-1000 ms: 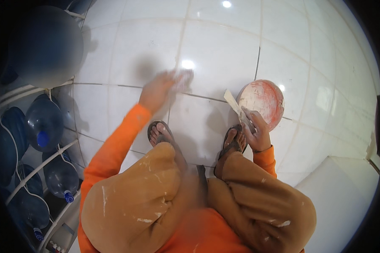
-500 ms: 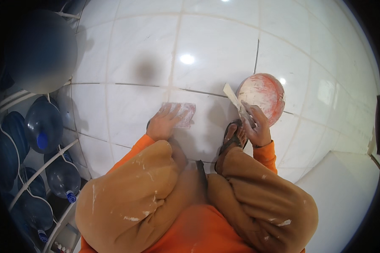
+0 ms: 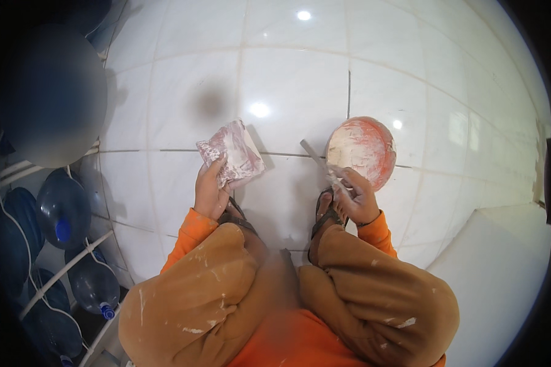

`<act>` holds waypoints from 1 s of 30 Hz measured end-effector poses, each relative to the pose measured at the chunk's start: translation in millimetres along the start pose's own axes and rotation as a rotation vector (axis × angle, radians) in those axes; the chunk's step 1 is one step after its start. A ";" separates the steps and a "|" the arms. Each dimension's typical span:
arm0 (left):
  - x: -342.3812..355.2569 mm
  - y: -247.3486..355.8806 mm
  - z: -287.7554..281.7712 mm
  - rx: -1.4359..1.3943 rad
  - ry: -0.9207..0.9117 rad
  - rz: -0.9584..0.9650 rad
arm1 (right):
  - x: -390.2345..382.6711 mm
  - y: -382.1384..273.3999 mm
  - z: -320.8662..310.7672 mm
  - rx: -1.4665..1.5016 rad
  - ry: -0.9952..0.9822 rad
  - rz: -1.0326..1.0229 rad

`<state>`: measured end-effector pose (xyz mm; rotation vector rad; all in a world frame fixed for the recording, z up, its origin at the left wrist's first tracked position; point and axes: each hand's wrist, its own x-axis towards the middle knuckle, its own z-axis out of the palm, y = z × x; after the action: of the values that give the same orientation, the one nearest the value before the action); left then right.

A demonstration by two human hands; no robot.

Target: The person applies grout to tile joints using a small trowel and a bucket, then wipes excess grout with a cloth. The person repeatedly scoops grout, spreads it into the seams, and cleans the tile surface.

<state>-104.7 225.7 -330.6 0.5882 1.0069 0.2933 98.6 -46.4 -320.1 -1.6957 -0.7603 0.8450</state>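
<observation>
In my left hand [image 3: 210,192] is a flat, squarish pinkish pad [image 3: 239,150] smeared with white paste; its exact kind I cannot make out. My fingers grip its lower left side, and it is tilted up off the white tiles. My right hand [image 3: 359,199] is closed around a narrow putty knife [image 3: 313,150] coated in whitish paste, its blade pointing up and left. Just beyond that hand sits a round reddish bowl [image 3: 382,136] on the floor, its inside caked with cream-white paste. The knife's blade passes by the bowl's left side.
Large blue water bottles [image 3: 64,208] lie in a white rack [image 3: 67,275] along the left. A pale block-like surface [image 3: 493,263] stands at the lower right. My sandalled feet [image 3: 326,214] are between my hands. Dark gaps [image 3: 349,95] run between some tiles.
My left hand has lifted the pad from the floor, tilting it and moving it farther forward. The right hand still holds the putty knife, now angled more toward the left.
</observation>
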 end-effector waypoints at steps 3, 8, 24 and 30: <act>-2.3 1.9 25.4 0.051 -0.012 0.097 | 2.3 -11.1 8.6 -0.187 -0.011 -0.103; -9.1 -6.4 57.7 0.215 -0.070 0.287 | 2.1 -22.9 30.4 -0.387 -0.043 -0.159; -6.8 -36.8 46.6 0.784 -0.191 0.290 | 9.6 -5.4 1.0 -0.189 0.470 -0.089; 22.7 -36.0 43.6 0.128 -0.062 -0.113 | -39.5 15.0 -57.1 -0.435 0.398 0.284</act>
<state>-56.8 193.5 -350.4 0.6495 1.0004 0.1106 125.6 -112.1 -316.2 -2.3116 -0.4524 0.5184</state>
